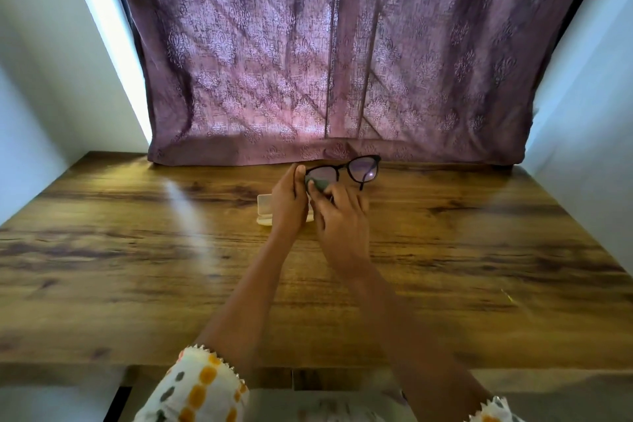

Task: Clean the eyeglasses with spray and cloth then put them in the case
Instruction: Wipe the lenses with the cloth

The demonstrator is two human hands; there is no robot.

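Note:
Black-framed eyeglasses (363, 171) are held up above the far middle of the wooden table (137, 267). My left hand (289, 202) grips the frame at its left end. My right hand (339, 216) presses a small grey-green cloth (320, 184) against the left lens. Below and behind my hands an open pale case (264, 209) lies on the table, mostly hidden by my left hand. No spray bottle shows in the head view.
A purple patterned curtain (342, 62) hangs at the table's far edge, its hem resting on the wood. White walls (41, 96) close in on both sides. The table's near edge (308, 363) runs under my forearms.

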